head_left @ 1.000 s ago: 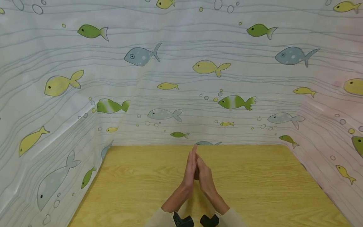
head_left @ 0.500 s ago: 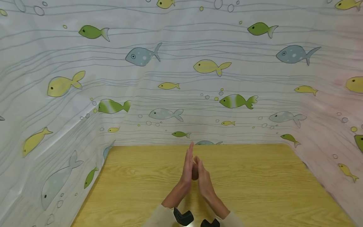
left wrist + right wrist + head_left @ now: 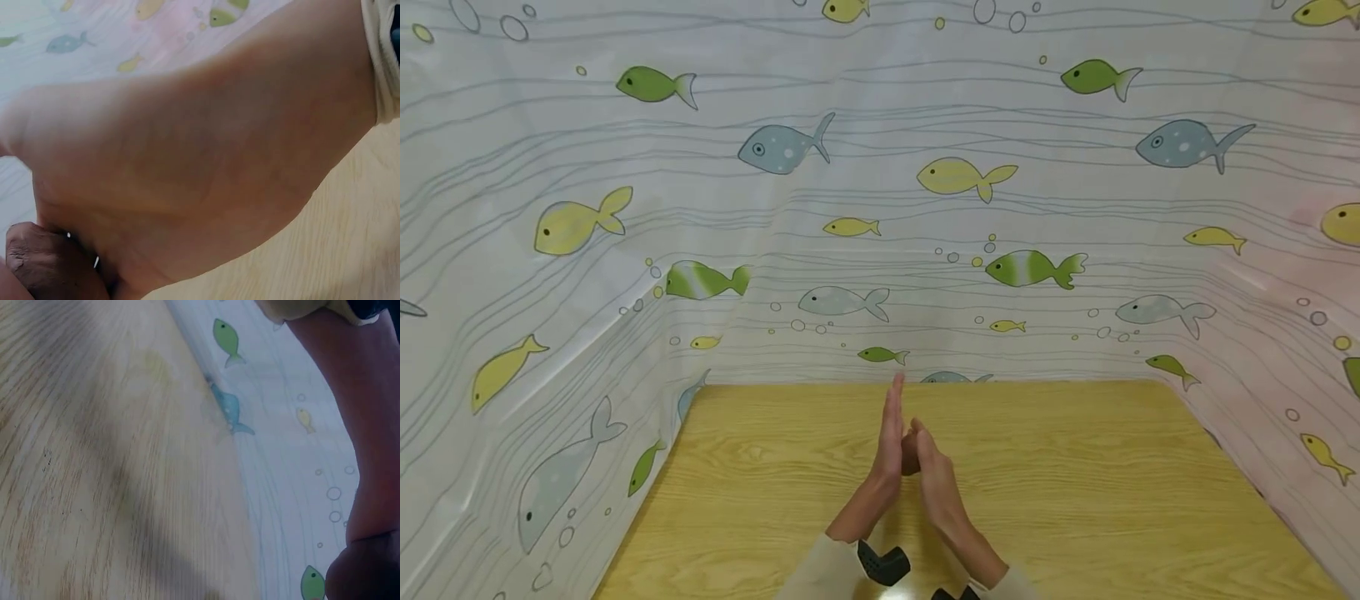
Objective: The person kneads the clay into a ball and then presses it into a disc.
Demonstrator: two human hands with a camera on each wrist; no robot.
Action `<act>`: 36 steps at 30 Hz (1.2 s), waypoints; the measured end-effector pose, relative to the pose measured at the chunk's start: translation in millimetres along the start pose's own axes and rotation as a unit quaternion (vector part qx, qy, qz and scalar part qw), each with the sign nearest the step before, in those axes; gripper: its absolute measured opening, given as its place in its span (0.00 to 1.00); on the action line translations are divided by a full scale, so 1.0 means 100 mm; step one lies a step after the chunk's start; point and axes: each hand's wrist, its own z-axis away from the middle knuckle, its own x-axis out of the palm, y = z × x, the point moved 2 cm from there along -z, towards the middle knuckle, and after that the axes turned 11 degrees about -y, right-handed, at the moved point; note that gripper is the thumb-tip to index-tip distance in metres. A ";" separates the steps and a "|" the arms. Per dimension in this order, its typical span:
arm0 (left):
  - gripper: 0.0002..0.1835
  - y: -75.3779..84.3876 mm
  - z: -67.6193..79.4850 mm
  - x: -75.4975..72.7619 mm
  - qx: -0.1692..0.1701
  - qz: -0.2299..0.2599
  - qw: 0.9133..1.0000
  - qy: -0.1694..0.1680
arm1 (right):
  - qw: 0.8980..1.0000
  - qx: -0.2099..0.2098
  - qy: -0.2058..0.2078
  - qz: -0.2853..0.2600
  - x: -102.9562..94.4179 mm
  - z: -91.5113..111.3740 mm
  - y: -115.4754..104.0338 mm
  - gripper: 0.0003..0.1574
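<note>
We see the left hand reaching farther forward past the right hand than a second ago, both unclenched, fingers fairly straight, with the brown lump between their palms over the table, apparently being rolled.

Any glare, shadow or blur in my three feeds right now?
Head: small bright spot at the bottom edge, between the sleeves; left wrist: fish print soft and washed out, dark shadow beside the brown lump; right wrist: broad shadow slanting across the table.
</note>
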 end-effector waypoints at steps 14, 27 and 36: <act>0.27 0.01 0.02 -0.10 -0.005 0.001 1.000 0.017 | 1.000 -0.005 -0.010 0.012 0.08 0.09 -0.08 0.33; 0.26 0.17 0.03 -0.10 0.028 0.005 0.999 0.020 | 1.000 -0.006 -0.012 0.013 0.10 0.15 -0.18 0.30; 0.26 0.00 -0.02 -0.18 0.033 -0.006 0.999 0.030 | 1.000 -0.002 -0.013 0.024 0.12 0.20 -0.23 0.28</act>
